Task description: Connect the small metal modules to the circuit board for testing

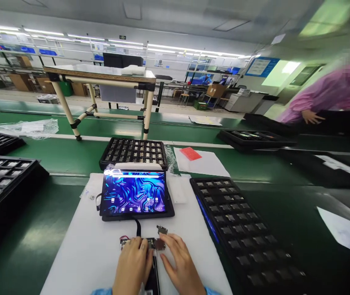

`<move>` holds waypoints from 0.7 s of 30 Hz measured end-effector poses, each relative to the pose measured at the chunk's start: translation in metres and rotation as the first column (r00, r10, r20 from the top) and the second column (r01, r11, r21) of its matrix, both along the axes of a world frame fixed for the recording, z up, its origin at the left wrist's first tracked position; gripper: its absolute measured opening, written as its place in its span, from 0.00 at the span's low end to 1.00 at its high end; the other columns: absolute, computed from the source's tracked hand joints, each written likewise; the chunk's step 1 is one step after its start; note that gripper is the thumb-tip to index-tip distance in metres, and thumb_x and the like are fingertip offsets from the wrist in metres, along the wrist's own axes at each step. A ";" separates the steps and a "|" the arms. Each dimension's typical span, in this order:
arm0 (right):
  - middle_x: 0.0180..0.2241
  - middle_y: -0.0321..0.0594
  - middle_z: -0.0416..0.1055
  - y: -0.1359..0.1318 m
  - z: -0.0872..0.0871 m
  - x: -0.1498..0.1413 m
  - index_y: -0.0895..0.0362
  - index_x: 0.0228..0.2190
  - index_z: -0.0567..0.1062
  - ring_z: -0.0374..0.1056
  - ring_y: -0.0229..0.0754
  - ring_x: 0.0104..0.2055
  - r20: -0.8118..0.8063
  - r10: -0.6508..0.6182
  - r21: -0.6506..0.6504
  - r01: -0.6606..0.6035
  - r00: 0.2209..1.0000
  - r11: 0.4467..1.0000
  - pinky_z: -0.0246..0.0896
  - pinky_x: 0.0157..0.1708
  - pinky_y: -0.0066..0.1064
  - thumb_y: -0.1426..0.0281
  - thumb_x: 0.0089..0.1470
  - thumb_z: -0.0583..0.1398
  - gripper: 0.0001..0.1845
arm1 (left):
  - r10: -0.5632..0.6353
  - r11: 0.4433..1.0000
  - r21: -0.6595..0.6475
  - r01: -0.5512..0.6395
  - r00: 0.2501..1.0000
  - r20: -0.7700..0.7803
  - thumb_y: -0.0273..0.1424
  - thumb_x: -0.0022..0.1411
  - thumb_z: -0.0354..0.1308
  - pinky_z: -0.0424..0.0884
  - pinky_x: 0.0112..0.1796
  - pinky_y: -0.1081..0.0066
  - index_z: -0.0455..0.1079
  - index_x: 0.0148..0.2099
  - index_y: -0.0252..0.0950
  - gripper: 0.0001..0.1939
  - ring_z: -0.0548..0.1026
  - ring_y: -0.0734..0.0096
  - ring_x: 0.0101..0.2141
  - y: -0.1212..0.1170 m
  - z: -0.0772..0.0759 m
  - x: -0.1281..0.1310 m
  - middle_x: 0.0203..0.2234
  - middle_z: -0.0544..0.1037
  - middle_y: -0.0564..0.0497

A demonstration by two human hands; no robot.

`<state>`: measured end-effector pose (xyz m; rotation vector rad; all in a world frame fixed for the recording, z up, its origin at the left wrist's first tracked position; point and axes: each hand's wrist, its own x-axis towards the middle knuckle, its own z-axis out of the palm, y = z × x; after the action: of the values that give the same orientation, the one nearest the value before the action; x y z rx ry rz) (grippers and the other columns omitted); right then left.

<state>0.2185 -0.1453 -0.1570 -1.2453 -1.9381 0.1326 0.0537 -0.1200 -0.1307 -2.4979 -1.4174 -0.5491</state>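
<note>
My left hand (133,262) curls over a green circuit board (127,242), its fingers together and pressed on it, covering much of the board. A black flat cable (138,227) runs from there up to a lit tablet screen (134,191) propped on a dark stand. Beneath my left hand lies a dark, flat device part (154,276). Just right of the board is a small square module (160,244). My right hand (181,262) is open beside it, thumb and index finger apart, the index fingertip close to its edge. Another small module (161,230) lies above.
A white mat (79,246) covers the work area. Black trays of small parts stand on the right (239,221), behind the tablet (134,150) and at left (3,172). A red card (190,153) lies on white paper. A person in pink (325,94) stands at right.
</note>
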 end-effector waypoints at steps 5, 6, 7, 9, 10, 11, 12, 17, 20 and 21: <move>0.46 0.38 0.68 0.002 -0.001 -0.001 0.55 0.52 0.61 0.61 0.45 0.49 -0.016 -0.007 -0.005 0.007 1.000 1.000 0.62 0.47 0.35 0.81 0.54 0.50 0.24 | 0.070 0.997 -0.043 -0.071 0.997 -0.014 0.17 0.49 0.58 0.75 0.24 0.62 0.71 0.28 0.33 0.07 0.74 0.60 0.21 0.005 0.008 0.013 0.21 0.73 0.51; 0.45 0.37 0.69 0.003 -0.002 -0.001 0.55 0.52 0.62 0.61 0.45 0.49 -0.017 -0.008 0.007 0.008 1.000 1.000 0.61 0.47 0.34 0.81 0.53 0.50 0.24 | 0.076 0.996 -0.052 -0.077 0.997 -0.017 0.17 0.49 0.58 0.75 0.25 0.62 0.71 0.27 0.34 0.07 0.74 0.60 0.21 0.006 0.009 0.014 0.21 0.73 0.51; 0.45 0.37 0.69 0.004 -0.002 -0.001 0.56 0.52 0.62 0.61 0.44 0.48 -0.018 -0.010 0.023 0.010 1.000 1.000 0.61 0.47 0.33 0.81 0.53 0.50 0.24 | 0.078 0.995 -0.061 -0.079 0.997 -0.018 0.17 0.49 0.57 0.75 0.25 0.62 0.71 0.27 0.34 0.08 0.74 0.60 0.21 0.007 0.009 0.014 0.21 0.73 0.51; 0.44 0.37 0.70 0.005 -0.002 -0.001 0.56 0.51 0.62 0.62 0.43 0.47 -0.012 -0.008 0.058 0.009 1.000 0.998 0.61 0.46 0.31 0.81 0.52 0.51 0.24 | 0.071 0.995 -0.074 -0.072 0.997 -0.018 0.16 0.48 0.56 0.75 0.25 0.62 0.71 0.27 0.34 0.09 0.74 0.60 0.21 0.008 0.009 0.015 0.20 0.73 0.52; 0.43 0.37 0.70 0.006 -0.002 0.000 0.56 0.51 0.63 0.63 0.43 0.46 -0.010 -0.007 0.071 0.007 1.000 0.997 0.61 0.45 0.30 0.81 0.51 0.51 0.24 | 0.067 0.995 -0.076 -0.068 0.998 -0.016 0.16 0.48 0.56 0.75 0.26 0.62 0.71 0.27 0.34 0.09 0.74 0.60 0.21 0.008 0.008 0.015 0.21 0.74 0.52; 0.43 0.37 0.70 0.007 -0.003 0.000 0.56 0.51 0.63 0.63 0.43 0.46 -0.009 -0.005 0.080 0.006 1.000 0.997 0.62 0.45 0.30 0.81 0.51 0.51 0.24 | 0.064 0.995 -0.078 -0.065 0.998 -0.013 0.16 0.48 0.56 0.75 0.26 0.62 0.72 0.27 0.34 0.09 0.74 0.60 0.22 0.008 0.007 0.016 0.21 0.74 0.51; 0.42 0.37 0.70 0.007 -0.004 0.001 0.56 0.51 0.63 0.64 0.43 0.45 -0.009 -0.003 0.086 0.004 1.000 0.996 0.62 0.45 0.30 0.80 0.51 0.51 0.24 | 0.060 0.995 -0.077 -0.060 0.998 -0.009 0.16 0.47 0.56 0.75 0.26 0.62 0.72 0.27 0.34 0.09 0.74 0.60 0.22 0.008 0.006 0.016 0.21 0.74 0.51; 0.43 0.40 0.68 0.008 -0.017 0.006 0.54 0.51 0.64 0.65 0.42 0.46 -0.024 -0.011 0.017 0.012 1.000 1.000 0.65 0.46 0.29 0.80 0.54 0.53 0.23 | 0.048 0.997 -0.057 -0.046 0.998 0.035 0.14 0.44 0.57 0.75 0.27 0.62 0.70 0.25 0.32 0.09 0.74 0.59 0.23 0.008 -0.010 0.020 0.21 0.72 0.49; 0.44 0.42 0.66 0.007 -0.025 0.007 0.52 0.51 0.65 0.66 0.42 0.46 -0.050 -0.021 -0.018 0.020 0.999 1.000 0.67 0.44 0.29 0.79 0.58 0.51 0.21 | 0.004 0.999 -0.041 -0.001 0.997 0.082 0.13 0.44 0.56 0.75 0.27 0.63 0.69 0.24 0.31 0.10 0.73 0.61 0.23 0.009 -0.017 0.019 0.20 0.71 0.48; 0.43 0.43 0.66 0.007 -0.025 0.006 0.51 0.51 0.66 0.67 0.42 0.44 -0.063 -0.028 -0.014 0.027 0.998 1.000 0.68 0.43 0.30 0.78 0.59 0.51 0.20 | -0.019 0.999 -0.035 0.023 0.995 0.096 0.12 0.44 0.55 0.75 0.26 0.63 0.68 0.24 0.31 0.10 0.73 0.61 0.23 0.009 -0.017 0.018 0.20 0.71 0.48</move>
<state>0.2248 -0.1383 -0.1820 -1.2612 -1.8684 0.1686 0.0716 -0.1107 -0.1481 -2.5490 -1.4492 -0.6616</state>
